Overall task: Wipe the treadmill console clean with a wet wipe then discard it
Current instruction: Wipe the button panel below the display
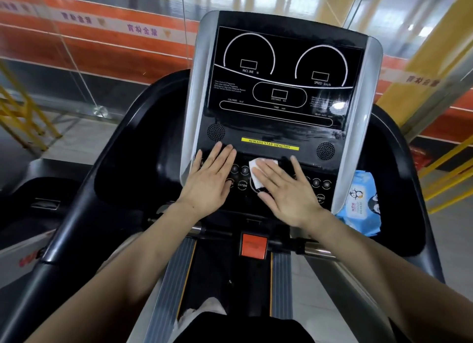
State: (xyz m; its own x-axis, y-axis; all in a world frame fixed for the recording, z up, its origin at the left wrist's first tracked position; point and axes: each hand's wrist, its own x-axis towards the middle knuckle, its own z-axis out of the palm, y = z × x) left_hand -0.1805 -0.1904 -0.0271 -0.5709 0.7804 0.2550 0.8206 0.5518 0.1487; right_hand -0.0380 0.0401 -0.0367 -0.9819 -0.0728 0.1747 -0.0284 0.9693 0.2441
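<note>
You had both hands flat on the lower button panel of the treadmill console (pixel 279 86). Your right hand (pixel 286 191) lay with its fingers (pixel 266 171) straight and spread, pressing the white wet wipe (pixel 256 172) down onto the buttons near the middle of the panel; the wipe showed past your fingertips as a crumpled sheet, just below the yellow strip (pixel 270 143) that read "ALWAYS STAY HEALTHY". Your left hand (pixel 210 181) rested beside it, apart from the wipe, with fingers released and straight, held close together, their tips reaching up toward the left speaker grille (pixel 215 132). It gripped nothing. Between your two hands a few round buttons (pixel 242 185) remained visible, one marked "ENTER". The glossy black display above carried pale streaks on its lower right part, possibly moisture, though glare made that hard to judge. A blue pack of wipes (pixel 362 202) with a penguin on its label sat in the recess at the right edge of the console, just beside your right wrist. Below the console, an orange-red tab (pixel 254 244) sat at the centre, above the belt (pixel 227 278).
</note>
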